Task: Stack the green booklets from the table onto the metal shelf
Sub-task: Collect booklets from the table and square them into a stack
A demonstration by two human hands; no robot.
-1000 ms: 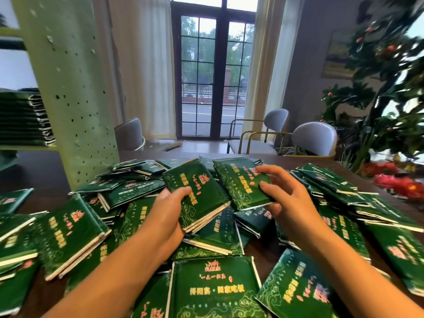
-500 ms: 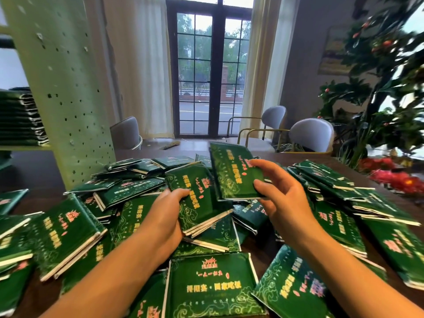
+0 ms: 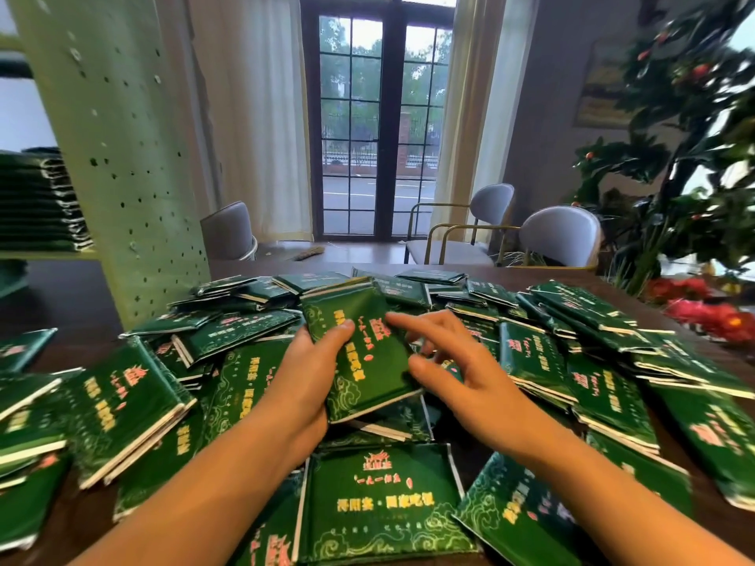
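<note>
Several green booklets with gold and red print lie in a loose heap across the dark table [image 3: 81, 320]. My left hand [image 3: 302, 373] grips a small stack of booklets [image 3: 359, 345] at its left edge, thumb on the top cover. Beside it, my right hand [image 3: 453, 361] has its fingers spread, with the index fingertip resting on that top cover and the thumb at the stack's right edge. At the far left, a neat pile of stacked booklets [image 3: 36, 202] rests on the pale green metal shelf [image 3: 49, 255].
A perforated green shelf upright [image 3: 110, 157] rises at the table's left. Grey chairs [image 3: 559, 234] stand behind the table before a glass door. A leafy plant with red flowers [image 3: 694, 165] crowds the right edge. One booklet [image 3: 380, 500] lies nearest me.
My right hand lifted a booklet from the heap, carried it left and laid it on the stack in my left hand. Its fingers have now loosened on the cover.
</note>
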